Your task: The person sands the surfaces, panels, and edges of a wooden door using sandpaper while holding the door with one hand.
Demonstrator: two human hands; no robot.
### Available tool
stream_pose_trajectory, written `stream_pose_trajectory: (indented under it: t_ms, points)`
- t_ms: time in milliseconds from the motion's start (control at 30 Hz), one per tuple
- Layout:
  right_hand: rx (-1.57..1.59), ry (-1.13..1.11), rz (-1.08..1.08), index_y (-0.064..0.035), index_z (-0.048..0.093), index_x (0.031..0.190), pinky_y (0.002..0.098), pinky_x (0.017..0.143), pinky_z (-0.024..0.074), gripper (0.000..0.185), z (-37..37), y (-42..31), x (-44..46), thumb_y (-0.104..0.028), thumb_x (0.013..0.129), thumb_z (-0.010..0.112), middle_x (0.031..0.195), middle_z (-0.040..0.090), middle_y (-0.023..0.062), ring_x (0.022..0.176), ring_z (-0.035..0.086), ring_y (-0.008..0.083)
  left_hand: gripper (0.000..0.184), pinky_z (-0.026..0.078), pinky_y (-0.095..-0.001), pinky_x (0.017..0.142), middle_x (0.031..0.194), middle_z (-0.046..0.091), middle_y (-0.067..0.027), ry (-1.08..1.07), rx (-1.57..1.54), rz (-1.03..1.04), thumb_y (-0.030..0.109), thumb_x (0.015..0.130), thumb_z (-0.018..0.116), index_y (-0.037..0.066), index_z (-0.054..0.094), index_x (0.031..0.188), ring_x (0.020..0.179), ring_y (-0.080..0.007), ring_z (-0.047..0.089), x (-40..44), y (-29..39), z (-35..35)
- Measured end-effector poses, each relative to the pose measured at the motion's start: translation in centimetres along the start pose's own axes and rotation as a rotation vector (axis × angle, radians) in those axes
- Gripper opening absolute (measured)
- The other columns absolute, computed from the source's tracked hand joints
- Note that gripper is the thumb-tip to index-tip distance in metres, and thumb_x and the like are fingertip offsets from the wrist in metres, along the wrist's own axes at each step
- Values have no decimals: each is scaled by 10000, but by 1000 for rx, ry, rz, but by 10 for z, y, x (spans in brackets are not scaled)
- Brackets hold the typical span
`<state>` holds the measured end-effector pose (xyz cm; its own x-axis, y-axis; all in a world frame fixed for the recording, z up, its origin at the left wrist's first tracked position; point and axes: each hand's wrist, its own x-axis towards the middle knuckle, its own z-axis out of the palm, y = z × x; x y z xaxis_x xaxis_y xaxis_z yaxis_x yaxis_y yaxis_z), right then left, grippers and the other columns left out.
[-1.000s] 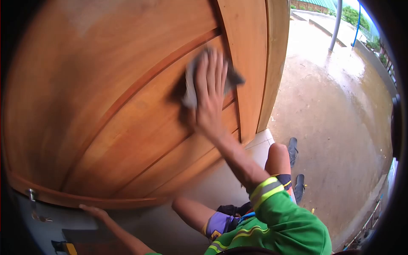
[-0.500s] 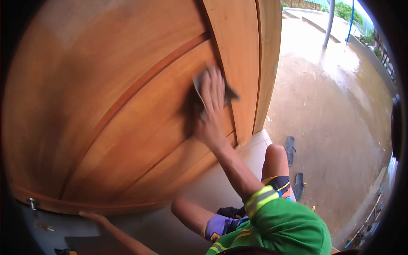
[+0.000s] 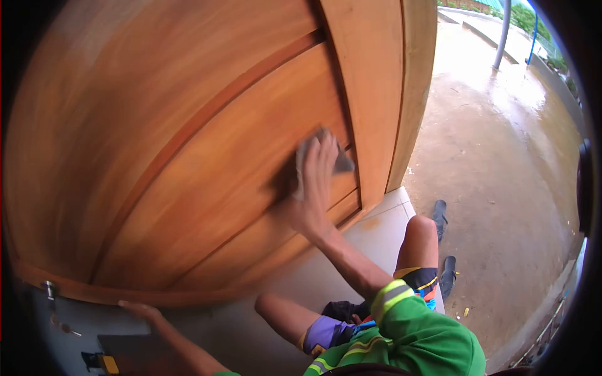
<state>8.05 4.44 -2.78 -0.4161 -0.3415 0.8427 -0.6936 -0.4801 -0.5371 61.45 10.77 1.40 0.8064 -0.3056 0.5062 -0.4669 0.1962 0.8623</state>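
Note:
A folded grey sheet of sandpaper [image 3: 343,164] lies against the panel of a brown wooden door [image 3: 207,182]. My right hand [image 3: 313,178] presses it to the wood, fingers laid over the sheet and slightly blurred. It is at the lower part of the panel, close to the upright frame piece. At the door's near edge, on the left, my left hand [image 3: 141,311] grips the edge; some of its fingers are hidden. A metal lock with keys [image 3: 50,289] hangs on that edge, left of my left hand.
My bent knees [image 3: 421,229] are close below the door, over pale floor tiles [image 3: 382,225]. A pair of dark slippers [image 3: 440,219] lies on the wet concrete ground [image 3: 495,188] at right. A black and yellow object [image 3: 103,362] sits at the bottom left.
My right hand has moved down the panel with the sandpaper. My left hand stays at the door edge. The view has shifted slightly.

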Motion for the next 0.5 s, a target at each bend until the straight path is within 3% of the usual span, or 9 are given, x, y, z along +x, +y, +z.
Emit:
stream_pose_trajectory:
  t_ms: [100,200,300,367,433,500]
  points:
    - [96,25,-104,111,319,1545,595,1239,155,673,12,-68,73,-171,963,504,1630,254,328,1514,219,533,966,179,-417,1268,1672,174,-247,-22,-31,-58,706,1038,272,-70,159,1601,1529,-346,246,-10,3,9]
    - [-120,-324,-288,94,362,1535,587,1241,171,691,8,-30,6,-153,913,533,1627,287,304,1519,237,507,956,184,-424,1268,1668,169,-262,-32,-58,-7,696,1041,288,-67,154,1602,1526,-352,250,-13,16,15]
    - [-12,-226,-128,110,318,1539,624,1222,166,665,-9,21,-35,-213,985,494,1615,262,348,1519,202,533,983,199,-407,1259,1657,206,-251,-27,-67,60,698,1041,292,-113,162,1582,1502,-333,287,-2,-7,14]
    - [-2,-23,-124,114,324,1531,611,1225,186,613,-15,-7,54,-148,1001,486,1608,269,353,1510,224,536,978,204,-405,1257,1655,209,-253,-74,-68,11,693,1043,299,-112,163,1582,1501,-331,288,-1,3,9]
    - [-13,34,-201,110,318,1537,597,1226,202,612,-10,-22,111,-89,983,489,1606,275,353,1505,236,539,974,210,-407,1254,1653,213,-254,-48,-65,33,692,1043,300,-111,179,1580,1498,-331,293,6,-7,14]
    - [-37,7,-162,102,331,1540,579,1231,209,632,-13,-10,91,-53,954,508,1603,297,341,1503,261,520,971,214,-410,1252,1653,215,-256,-33,-46,42,693,1043,300,-109,188,1579,1497,-333,295,5,-13,10]
